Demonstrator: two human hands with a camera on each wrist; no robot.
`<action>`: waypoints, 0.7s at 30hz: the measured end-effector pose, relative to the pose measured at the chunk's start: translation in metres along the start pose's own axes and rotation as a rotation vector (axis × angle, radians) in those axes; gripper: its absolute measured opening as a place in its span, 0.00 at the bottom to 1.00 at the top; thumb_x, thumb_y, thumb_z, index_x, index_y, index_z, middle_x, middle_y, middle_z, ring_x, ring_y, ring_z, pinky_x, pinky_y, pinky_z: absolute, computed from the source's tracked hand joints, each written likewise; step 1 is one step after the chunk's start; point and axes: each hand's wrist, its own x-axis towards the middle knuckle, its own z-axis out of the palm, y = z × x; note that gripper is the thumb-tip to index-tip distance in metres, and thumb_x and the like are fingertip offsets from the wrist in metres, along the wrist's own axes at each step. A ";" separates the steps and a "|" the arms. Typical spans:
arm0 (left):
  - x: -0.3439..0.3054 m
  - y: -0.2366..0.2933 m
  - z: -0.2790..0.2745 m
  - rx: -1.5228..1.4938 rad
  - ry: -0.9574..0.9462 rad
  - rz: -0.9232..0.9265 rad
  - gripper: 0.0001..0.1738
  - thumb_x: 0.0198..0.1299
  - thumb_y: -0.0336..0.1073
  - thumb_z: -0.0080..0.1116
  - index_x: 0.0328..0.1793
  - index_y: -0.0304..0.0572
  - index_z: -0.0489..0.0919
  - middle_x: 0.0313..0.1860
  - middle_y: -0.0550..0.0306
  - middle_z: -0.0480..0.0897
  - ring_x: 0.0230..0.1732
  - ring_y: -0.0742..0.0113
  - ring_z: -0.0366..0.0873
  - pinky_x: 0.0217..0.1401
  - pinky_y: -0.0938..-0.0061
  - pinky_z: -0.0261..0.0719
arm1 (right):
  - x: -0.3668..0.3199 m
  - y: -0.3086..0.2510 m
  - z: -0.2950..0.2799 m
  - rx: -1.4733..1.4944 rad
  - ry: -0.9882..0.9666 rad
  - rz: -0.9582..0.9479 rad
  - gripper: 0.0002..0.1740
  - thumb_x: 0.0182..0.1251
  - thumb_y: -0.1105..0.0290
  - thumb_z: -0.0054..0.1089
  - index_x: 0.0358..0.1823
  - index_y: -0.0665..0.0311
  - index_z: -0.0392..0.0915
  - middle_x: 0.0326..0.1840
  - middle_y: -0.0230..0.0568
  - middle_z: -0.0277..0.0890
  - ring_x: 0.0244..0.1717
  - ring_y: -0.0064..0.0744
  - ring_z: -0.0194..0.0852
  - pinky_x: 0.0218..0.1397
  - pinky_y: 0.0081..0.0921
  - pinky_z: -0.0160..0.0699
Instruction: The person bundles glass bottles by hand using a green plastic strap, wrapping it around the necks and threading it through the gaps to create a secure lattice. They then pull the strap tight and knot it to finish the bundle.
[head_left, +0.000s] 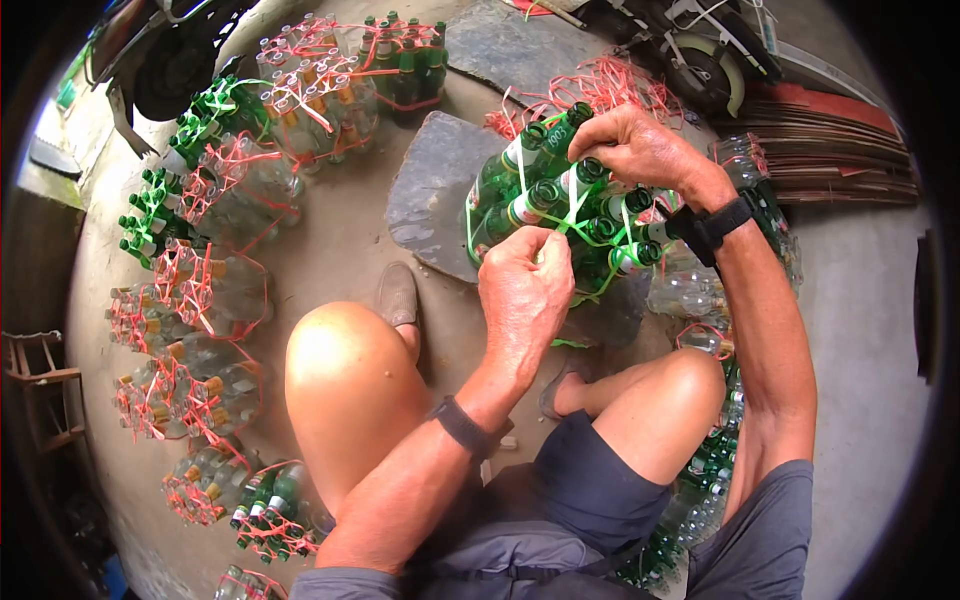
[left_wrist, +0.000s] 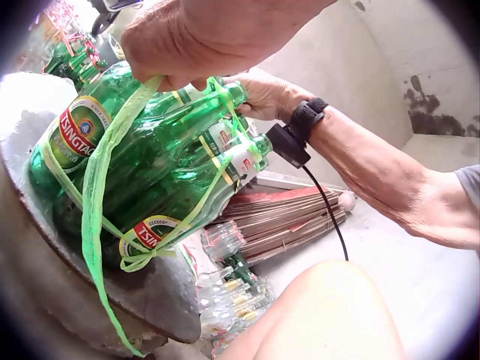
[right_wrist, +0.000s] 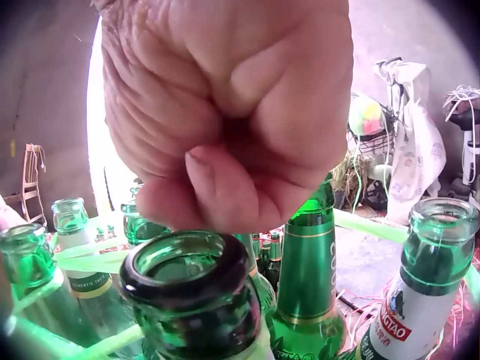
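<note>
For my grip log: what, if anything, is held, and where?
The left hand grips a green strap above its hanging tail; right hand: cannot tell.

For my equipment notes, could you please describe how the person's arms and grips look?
The sleeves are short and grey. The left grip and the right grip wear no gloves. A dark strap circles the left wrist; a black strap circles the right wrist, with a small black box beside it and a thin black cable.
</note>
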 end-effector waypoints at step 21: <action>0.008 -0.001 -0.024 0.008 -0.111 0.000 0.13 0.78 0.33 0.61 0.48 0.29 0.90 0.29 0.74 0.80 0.29 0.86 0.68 0.30 0.79 0.65 | -0.081 -0.062 0.120 -0.367 0.766 -0.076 0.10 0.65 0.68 0.75 0.44 0.60 0.85 0.44 0.42 0.81 0.47 0.49 0.86 0.49 0.45 0.85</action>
